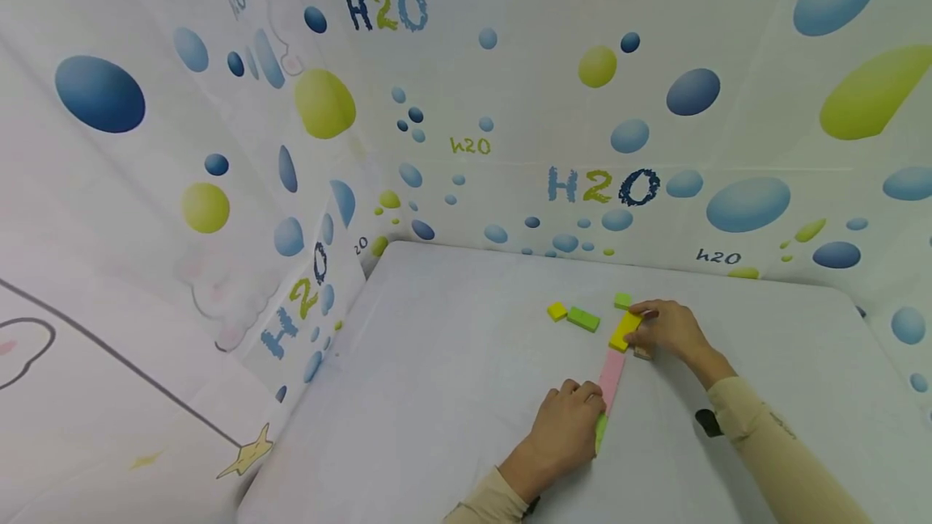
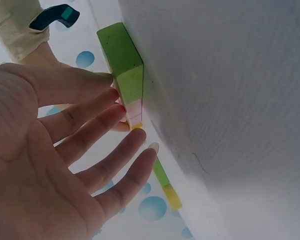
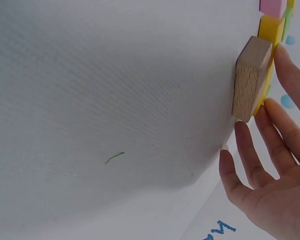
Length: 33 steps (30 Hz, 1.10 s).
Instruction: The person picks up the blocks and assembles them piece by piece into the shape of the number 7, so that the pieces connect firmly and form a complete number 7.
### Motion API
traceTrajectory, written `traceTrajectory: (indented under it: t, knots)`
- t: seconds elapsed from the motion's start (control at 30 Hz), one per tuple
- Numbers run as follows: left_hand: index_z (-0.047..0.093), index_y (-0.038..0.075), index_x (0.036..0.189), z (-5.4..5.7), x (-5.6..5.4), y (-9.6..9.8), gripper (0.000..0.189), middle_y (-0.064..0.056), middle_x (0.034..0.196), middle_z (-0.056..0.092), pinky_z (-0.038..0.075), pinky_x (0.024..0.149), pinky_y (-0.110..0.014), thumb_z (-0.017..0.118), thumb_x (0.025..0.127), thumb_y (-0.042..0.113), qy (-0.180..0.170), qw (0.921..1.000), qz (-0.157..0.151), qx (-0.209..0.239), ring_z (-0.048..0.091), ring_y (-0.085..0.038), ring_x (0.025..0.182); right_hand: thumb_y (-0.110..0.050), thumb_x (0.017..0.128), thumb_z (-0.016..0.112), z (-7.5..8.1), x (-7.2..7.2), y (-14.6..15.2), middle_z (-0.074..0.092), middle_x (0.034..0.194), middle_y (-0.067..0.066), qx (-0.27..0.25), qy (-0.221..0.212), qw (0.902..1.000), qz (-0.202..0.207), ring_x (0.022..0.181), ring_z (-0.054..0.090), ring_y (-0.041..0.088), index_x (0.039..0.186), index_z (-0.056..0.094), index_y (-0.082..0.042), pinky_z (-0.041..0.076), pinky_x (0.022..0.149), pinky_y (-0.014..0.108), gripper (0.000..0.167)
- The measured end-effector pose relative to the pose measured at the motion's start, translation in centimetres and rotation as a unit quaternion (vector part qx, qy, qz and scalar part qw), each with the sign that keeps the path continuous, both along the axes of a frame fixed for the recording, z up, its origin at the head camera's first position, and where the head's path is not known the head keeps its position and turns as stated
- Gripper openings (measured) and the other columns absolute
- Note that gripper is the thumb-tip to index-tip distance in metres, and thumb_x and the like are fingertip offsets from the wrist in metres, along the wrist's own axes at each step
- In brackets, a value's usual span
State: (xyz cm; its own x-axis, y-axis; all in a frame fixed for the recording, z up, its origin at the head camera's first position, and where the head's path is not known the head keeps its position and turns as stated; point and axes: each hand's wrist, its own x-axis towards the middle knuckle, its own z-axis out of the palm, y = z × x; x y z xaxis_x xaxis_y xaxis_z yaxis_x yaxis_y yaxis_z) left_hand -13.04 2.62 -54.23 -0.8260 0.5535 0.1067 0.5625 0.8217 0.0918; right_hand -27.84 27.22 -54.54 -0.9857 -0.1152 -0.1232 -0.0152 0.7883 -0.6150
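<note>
A straight row of blocks runs away from the person, with a green block (image 1: 600,433) at the near end, pink blocks (image 1: 612,374) in the middle and a yellow block (image 1: 624,331) at the far end. My left hand (image 1: 564,427) is at the row's left side. Its nearly straight fingers (image 2: 107,117) and thumb touch the green and pink blocks. My right hand (image 1: 670,330) pinches the yellow block by its ends between thumb and fingers. A plain wooden block (image 3: 251,80) stands beside the yellow one, close to the right fingertips.
Past the row's far end lies a small green block (image 1: 622,300). Left of it are a longer green block (image 1: 583,319) and a yellow cube (image 1: 557,311). The white table (image 1: 437,362) meets a wall (image 1: 510,209) printed with coloured dots at the back and left.
</note>
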Motion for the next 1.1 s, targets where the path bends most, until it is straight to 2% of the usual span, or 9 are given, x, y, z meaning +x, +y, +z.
traceTrajectory:
  t: [0.13, 0.27, 0.43, 0.57, 0.77, 1.1]
  knots:
    - [0.075, 0.024, 0.113, 0.0, -0.2, 0.0, 0.032, 0.011, 0.127, 0.064, 0.051, 0.084, -0.028, 0.083, 0.083, 0.024, -0.003, 1.0000, -0.004, -0.004, 0.060, -0.013, 0.116, -0.037, 0.080, 0.091, 0.0, 0.1, 0.1, 0.063, 0.132, 0.029, 0.006, 0.003, 1.0000, 0.005, 0.121, 0.054, 0.047, 0.133, 0.070, -0.005, 0.045, 0.100, 0.062, 0.065]
    - [0.072, 0.025, 0.111, -0.2, -0.4, -0.1, 0.028, 0.010, 0.136, 0.061, 0.051, 0.088, -0.029, 0.082, 0.084, 0.025, 0.001, 0.9999, -0.016, -0.006, 0.058, -0.014, 0.124, -0.037, 0.080, 0.091, -0.1, 0.2, 0.2, 0.063, 0.134, 0.029, 0.008, 0.007, 0.9999, 0.007, 0.124, 0.053, 0.048, 0.132, 0.070, -0.005, 0.043, 0.102, 0.063, 0.064]
    - [0.062, 0.026, 0.113, -0.7, -0.6, -0.8, 0.016, 0.007, 0.158, 0.046, 0.047, 0.104, -0.037, 0.063, 0.098, 0.021, -0.007, 0.9983, -0.052, -0.028, 0.045, -0.018, 0.142, -0.035, 0.081, 0.090, -0.1, 0.3, 0.2, 0.063, 0.134, 0.029, 0.008, 0.010, 0.9999, 0.006, 0.126, 0.053, 0.048, 0.132, 0.071, -0.006, 0.042, 0.104, 0.064, 0.062]
    - [0.057, 0.025, 0.120, -1.1, -0.8, -1.2, 0.019, 0.005, 0.166, 0.035, 0.042, 0.114, -0.043, 0.050, 0.103, 0.018, -0.016, 0.9965, -0.073, -0.038, 0.035, -0.022, 0.152, -0.035, 0.082, 0.090, -0.2, 0.4, 0.2, 0.064, 0.133, 0.029, 0.009, 0.017, 0.9998, 0.008, 0.125, 0.054, 0.048, 0.132, 0.071, -0.005, 0.041, 0.105, 0.065, 0.061]
    - [0.054, 0.023, 0.122, -1.2, -1.1, -1.4, 0.022, 0.004, 0.169, 0.030, 0.039, 0.117, -0.047, 0.050, 0.100, 0.018, -0.026, 0.9949, -0.089, -0.038, 0.029, -0.024, 0.155, -0.036, 0.083, 0.089, -0.2, 0.4, 0.2, 0.063, 0.135, 0.029, 0.012, 0.018, 0.9997, 0.009, 0.127, 0.052, 0.049, 0.133, 0.070, -0.006, 0.039, 0.107, 0.066, 0.061]
    - [0.051, 0.023, 0.118, -1.6, -1.7, -1.1, 0.022, 0.004, 0.169, 0.031, 0.035, 0.119, -0.047, 0.052, 0.096, 0.023, -0.044, 0.9941, -0.093, -0.035, 0.028, -0.024, 0.156, -0.037, 0.081, 0.091, -0.1, 0.5, 0.2, 0.063, 0.136, 0.028, 0.005, 0.012, 0.9999, 0.009, 0.128, 0.052, 0.049, 0.131, 0.072, -0.007, 0.039, 0.107, 0.066, 0.061]
